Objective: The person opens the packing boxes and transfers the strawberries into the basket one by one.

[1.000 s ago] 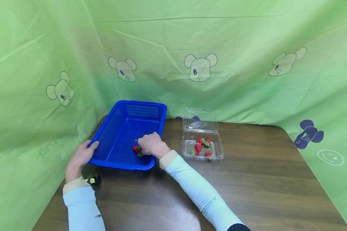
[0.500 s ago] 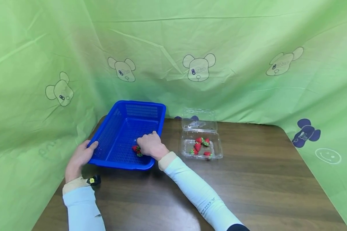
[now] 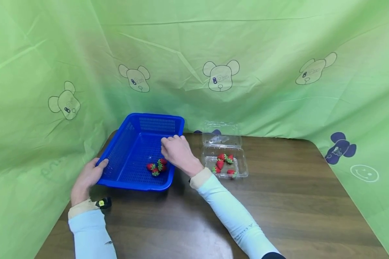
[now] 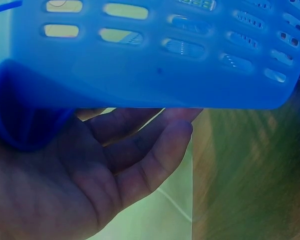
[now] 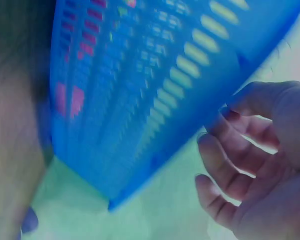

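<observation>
My left hand (image 3: 90, 176) grips the near left corner of a blue perforated plastic basket (image 3: 136, 144), thumb over the rim. In the left wrist view its fingers (image 4: 172, 145) reach beneath the basket. Several strawberries (image 3: 161, 167) with green leaves lie together on the basket floor, towards its near right side. Above the basket's right rim is my right hand (image 3: 179, 153). The right wrist view shows its fingers (image 5: 214, 155) loosely curled beside the basket wall, holding nothing. To the right, a clear plastic clamshell box (image 3: 244, 163) lies open with several strawberries (image 3: 220, 164) inside.
The basket and box stand on a brown wooden table (image 3: 278, 194). Green cloth (image 3: 262, 104) printed with bear faces hangs behind and along the sides. The clamshell's raised lid (image 3: 222, 140) leans back near the cloth.
My right hand has let go of a strawberry in the basket and risen up and to the right, uncovering more of the strawberries. The left hand keeps its hold.
</observation>
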Available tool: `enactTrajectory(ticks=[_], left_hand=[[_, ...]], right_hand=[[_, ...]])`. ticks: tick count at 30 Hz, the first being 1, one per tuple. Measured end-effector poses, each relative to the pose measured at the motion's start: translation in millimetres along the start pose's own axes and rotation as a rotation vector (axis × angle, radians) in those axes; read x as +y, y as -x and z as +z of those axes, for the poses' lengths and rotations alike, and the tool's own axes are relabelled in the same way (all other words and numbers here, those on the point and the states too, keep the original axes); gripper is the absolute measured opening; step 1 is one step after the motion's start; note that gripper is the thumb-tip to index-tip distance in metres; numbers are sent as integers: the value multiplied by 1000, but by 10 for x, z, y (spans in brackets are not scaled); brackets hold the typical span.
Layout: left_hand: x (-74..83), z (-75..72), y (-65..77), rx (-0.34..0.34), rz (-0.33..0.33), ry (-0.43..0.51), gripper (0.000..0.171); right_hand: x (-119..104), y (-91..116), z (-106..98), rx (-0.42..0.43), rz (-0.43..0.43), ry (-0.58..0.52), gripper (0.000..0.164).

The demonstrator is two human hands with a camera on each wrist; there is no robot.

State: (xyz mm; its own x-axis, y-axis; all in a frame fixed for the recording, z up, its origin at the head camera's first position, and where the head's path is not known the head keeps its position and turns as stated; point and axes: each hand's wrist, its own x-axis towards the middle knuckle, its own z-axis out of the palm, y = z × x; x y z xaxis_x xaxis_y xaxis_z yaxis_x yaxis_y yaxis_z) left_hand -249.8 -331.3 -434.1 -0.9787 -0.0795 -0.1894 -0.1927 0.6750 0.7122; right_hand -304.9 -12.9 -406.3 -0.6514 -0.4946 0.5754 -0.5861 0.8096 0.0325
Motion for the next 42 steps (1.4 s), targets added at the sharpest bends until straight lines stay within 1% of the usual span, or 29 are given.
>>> enactTrajectory(ticks=[3, 7, 11, 14, 16, 17, 20, 23, 26, 29, 32, 33, 38, 40, 42], left_hand=[[6, 6, 5, -2, -4, -1, 67], [8, 19, 9, -10, -9, 3, 67], [12, 26, 15, -25, -18, 6, 68], [12, 20, 18, -31, -17, 10, 68], [15, 13, 22, -32, -19, 10, 68], [16, 11, 21, -32, -18, 9, 69], [30, 17, 19, -34, -25, 11, 70], [39, 23, 11, -40, -25, 16, 71], [38, 7, 4, -33, -22, 26, 70], [34, -20, -11, -34, -21, 31, 71], [33, -32, -20, -40, -24, 29, 74], [32, -33, -19, -40, -24, 26, 74], [11, -17, -7, -34, -21, 4, 73], [8, -11, -3, -32, -16, -1, 72], [13, -15, -4, -33, -15, 4, 71]], right_hand=[[160, 53, -101, 72, 10, -57, 17], [366, 178, -220, 126, 23, -97, 20], [561, 361, -325, 144, 38, -124, 16], [707, 489, -421, 124, 86, -126, 13], [804, 548, -499, 74, 132, -112, 11], [854, 572, -541, 34, 158, -101, 11], [1015, 634, -656, -116, 236, -68, 7], [1174, 700, -744, -280, 313, -62, 5], [1297, 743, -794, -432, 379, -90, 14], [1394, 776, -805, -549, 426, -123, 25], [1469, 817, -771, -605, 458, -145, 33], [1489, 832, -753, -619, 470, -145, 32], [1557, 905, -605, -678, 534, -89, 13], [1578, 921, -550, -696, 549, -63, 8], [1594, 927, -510, -696, 561, -47, 6]])
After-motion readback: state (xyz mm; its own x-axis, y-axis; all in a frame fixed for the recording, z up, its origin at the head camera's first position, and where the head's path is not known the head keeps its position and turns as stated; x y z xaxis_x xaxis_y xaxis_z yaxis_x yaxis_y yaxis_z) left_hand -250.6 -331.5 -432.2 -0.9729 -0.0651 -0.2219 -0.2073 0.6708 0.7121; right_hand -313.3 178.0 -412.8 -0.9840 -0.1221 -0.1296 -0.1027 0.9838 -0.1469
